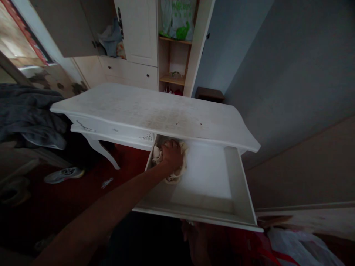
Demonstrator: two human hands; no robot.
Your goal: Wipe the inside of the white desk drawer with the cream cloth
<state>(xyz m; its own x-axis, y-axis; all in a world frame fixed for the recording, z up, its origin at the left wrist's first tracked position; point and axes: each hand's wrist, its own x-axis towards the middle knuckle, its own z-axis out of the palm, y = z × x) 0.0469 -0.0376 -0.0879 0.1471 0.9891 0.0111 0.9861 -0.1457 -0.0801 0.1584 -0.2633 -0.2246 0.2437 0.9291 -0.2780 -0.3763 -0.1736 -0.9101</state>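
Inside the pulled-out white drawer [244, 184], my left hand [172, 152] presses on a crumpled cream cloth [183, 166]. Its fingers curl over the cloth near the drawer's back left corner. Cloth shows on both sides of the hand. Below the drawer's front edge, in shadow, is my right hand [195, 236]. A small pale bit shows by its fingers, too dark to make out, and whether they grip anything is unclear. The drawer belongs to a white table [124, 99] whose top has dark smudges.
A white cabinet [141, 40] with an open door stands behind the table, plastic bags [180, 18] on its shelf. Grey fabric [27, 114] hangs at the left. A shoe [64, 174] lies on the red floor. A plastic bag [302, 247] sits at the lower right.
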